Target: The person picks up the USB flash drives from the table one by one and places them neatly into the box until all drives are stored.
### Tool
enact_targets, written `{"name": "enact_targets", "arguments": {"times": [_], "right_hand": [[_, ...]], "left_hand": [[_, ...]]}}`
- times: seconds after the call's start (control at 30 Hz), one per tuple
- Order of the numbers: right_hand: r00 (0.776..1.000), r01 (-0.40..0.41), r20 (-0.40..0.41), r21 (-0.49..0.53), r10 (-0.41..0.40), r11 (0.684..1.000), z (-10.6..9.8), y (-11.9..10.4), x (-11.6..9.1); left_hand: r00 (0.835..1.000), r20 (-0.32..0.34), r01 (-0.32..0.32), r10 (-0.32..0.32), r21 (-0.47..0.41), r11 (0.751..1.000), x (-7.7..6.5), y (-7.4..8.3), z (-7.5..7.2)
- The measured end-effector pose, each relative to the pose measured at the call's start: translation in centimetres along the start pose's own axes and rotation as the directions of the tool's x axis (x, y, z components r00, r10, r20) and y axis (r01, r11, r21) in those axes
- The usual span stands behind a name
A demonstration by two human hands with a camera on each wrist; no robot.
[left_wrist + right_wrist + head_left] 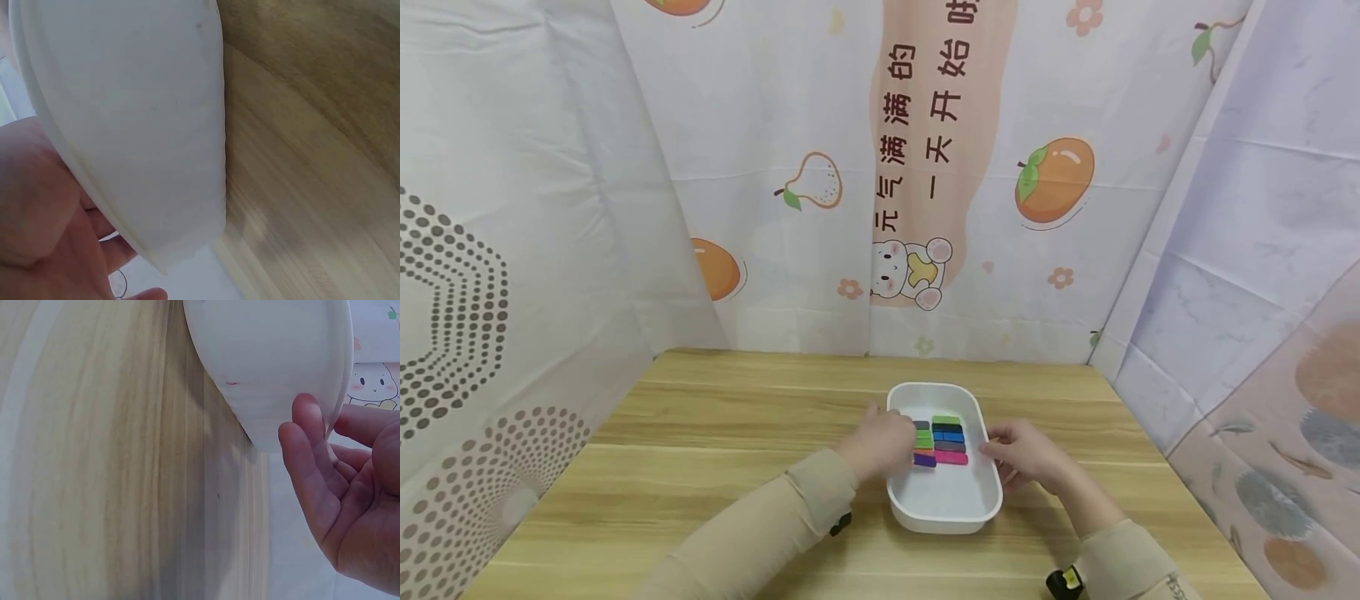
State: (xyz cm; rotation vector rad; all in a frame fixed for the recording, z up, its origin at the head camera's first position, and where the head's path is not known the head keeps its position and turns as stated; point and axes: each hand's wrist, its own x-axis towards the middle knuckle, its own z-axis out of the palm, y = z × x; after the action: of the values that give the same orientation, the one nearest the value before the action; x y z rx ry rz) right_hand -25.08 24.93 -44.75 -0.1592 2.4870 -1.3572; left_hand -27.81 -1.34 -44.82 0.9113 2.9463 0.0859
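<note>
A white rectangular tub (943,500) with rounded corners sits on the table. Inside lie two columns of short coloured bars (950,436), among them green, black, blue, grey, pink and purple. My left hand (883,442) reaches over the tub's left rim, beside the left column; its fingertips are hidden in the head view. In the left wrist view, the left palm (50,212) is close along the tub's outer wall (144,125). My right hand (1026,454) grips the right rim, thumb over the edge and fingers (306,419) against the outside wall.
The wood-grain table (737,442) extends around the tub. A printed curtain (775,250) hangs behind its back edge, with more cloth at both sides. Dark devices sit at the wrists, one with a yellow mark (1066,581) on the right.
</note>
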Motion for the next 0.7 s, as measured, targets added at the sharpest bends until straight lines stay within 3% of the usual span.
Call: {"name": "enact_targets", "arguments": {"times": [0.23,0.7], "right_hand": [[1.0,-0.005,-0.012,-0.006,0.005,1.0,0.0,-0.1,0.0],[1.0,-0.007,-0.01,-0.013,0.006,1.0,0.1,0.0,0.0]], "left_hand": [[0.999,0.039,0.033,-0.033,0.013,0.999,0.1,0.8,-0.2],[1.0,0.025,0.012,-0.015,0.116,0.993,0.3,1.2,0.4]]}}
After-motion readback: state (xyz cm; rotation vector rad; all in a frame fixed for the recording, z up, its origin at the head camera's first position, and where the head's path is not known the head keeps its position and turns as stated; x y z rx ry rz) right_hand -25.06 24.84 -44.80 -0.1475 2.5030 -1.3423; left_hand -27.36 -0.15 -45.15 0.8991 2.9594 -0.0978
